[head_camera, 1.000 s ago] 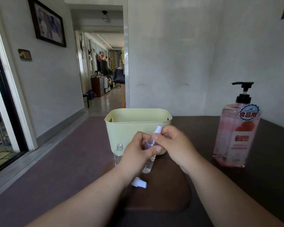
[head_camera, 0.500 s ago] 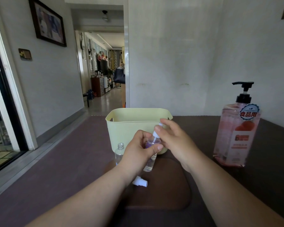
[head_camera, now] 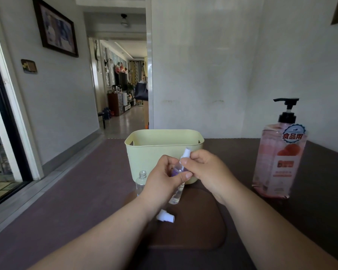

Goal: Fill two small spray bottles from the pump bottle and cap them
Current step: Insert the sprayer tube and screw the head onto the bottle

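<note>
The left hand (head_camera: pixel 160 178) grips the body of a small spray bottle (head_camera: pixel 175 198), held tilted above the brown mat (head_camera: pixel 199 228); the right hand (head_camera: pixel 205 170) pinches the white spray cap (head_camera: pixel 185 153) at that bottle's neck, fingers curled; a second small bottle (head_camera: pixel 141 180) stands uncapped just left of the left hand, before the pale yellow tub (head_camera: pixel 154 151); a loose white cap (head_camera: pixel 165 216) lies on the mat below the left wrist; the pink pump bottle (head_camera: pixel 279 158) stands upright on the table (head_camera: pixel 76 201), well apart to the right.

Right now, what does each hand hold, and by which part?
The left hand grips the small clear plastic spray bottle round its body; the right hand pinches its white spray cap.
</note>
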Available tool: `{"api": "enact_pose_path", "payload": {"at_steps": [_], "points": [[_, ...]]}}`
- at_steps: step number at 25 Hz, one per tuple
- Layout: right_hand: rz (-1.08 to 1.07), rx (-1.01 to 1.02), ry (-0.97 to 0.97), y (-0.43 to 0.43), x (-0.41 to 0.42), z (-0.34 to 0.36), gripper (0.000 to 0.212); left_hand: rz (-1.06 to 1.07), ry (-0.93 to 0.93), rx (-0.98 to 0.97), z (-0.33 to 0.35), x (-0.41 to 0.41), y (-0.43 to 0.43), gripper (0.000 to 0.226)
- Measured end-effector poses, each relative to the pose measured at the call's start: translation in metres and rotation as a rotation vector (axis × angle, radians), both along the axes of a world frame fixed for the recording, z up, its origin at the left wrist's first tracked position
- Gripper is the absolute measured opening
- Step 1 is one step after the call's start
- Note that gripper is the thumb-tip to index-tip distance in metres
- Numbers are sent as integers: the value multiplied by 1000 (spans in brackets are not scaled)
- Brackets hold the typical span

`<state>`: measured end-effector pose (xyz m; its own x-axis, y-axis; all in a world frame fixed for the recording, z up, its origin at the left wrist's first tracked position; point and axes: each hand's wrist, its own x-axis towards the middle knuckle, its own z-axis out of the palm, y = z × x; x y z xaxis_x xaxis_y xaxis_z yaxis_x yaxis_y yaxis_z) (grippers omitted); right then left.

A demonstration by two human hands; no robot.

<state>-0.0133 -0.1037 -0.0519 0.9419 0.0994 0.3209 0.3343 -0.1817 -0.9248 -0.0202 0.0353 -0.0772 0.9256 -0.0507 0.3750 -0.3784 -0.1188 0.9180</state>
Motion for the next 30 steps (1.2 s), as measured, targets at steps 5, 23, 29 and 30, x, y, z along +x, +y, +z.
{"api": "enact_pose_path", "payload": {"at_steps": [5,23,29,30], "points": [[85,94,58,-3,-2,2,33,-18,5,-21,1,-2,-2,27],[113,100,34,-8,-2,0,12,-9,-19,1,1,-3,-8,31],[207,165,65,-9,-4,3,23,-5,-17,-15,1,-3,-9,30],[221,152,79,-10,-5,4,20,-6,-14,-11,1,-3,-8,30]]}}
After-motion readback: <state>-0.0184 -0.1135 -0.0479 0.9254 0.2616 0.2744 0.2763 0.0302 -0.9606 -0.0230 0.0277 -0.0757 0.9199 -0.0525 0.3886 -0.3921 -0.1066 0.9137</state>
